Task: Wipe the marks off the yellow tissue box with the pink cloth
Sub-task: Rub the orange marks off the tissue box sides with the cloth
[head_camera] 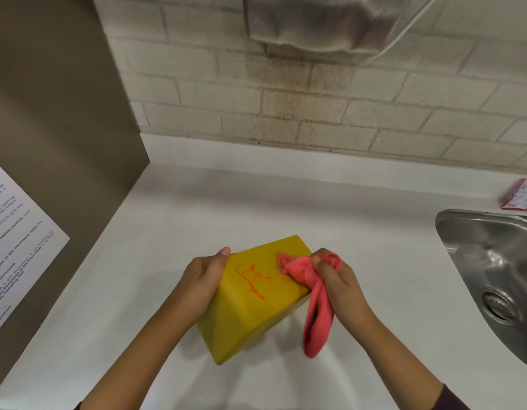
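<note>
I see the yellow tissue box [250, 303] sitting tilted on the white counter [360, 226], near the front edge and roughly centred between my two hands, one corner pointing away toward the wall and a lower corner toward me. Its broad upper face carries orange marks [253, 278], a branching scribble of thin lines that looks wet and glossy in the middle of that face.

My left hand [201, 281] is clamped on the box's left side, thumb hooked over the top edge and palm pressed flat against the face below it. My right hand [336, 276] is closed around the pink cloth [312, 294], fingers pinching a bunched wad of it against the box's right upper edge. The wad touches the yellow surface just beside the right end of the marks, while the loose tail of the cloth hangs down past the box's right corner toward the counter.

Further right, a stainless steel sink [490, 261] is set into the counter, well apart from the box, with a small pink packet [519, 194] behind it by the wall. A pale tiled wall [315, 119] runs along the back, and a brown panel [58, 119] with a printed sheet [17, 247] stands on the left.
</note>
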